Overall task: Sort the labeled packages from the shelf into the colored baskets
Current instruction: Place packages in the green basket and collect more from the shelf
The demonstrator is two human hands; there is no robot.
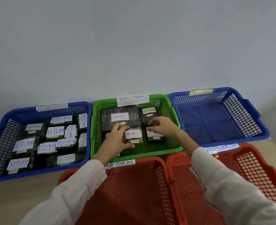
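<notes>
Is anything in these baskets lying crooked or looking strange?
In the left blue basket, packages along its right side are turned, so their RETURN labels read sideways, unlike the rest. Nothing looks spilled or damaged.

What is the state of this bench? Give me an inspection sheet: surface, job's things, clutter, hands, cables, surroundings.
Surface: wooden table carrying five baskets.
Job's things: left blue basket is packed with packages marked RETURN; green basket holds several more; right blue basket, left red basket and right red basket show no packages.
Clutter: nothing seen.
Hands: left hand grips a small package in the green basket; right hand has its fingers curled at another one there, grip unclear.
Cables: nothing seen.
Surroundings: plain wall behind the baskets.
</notes>
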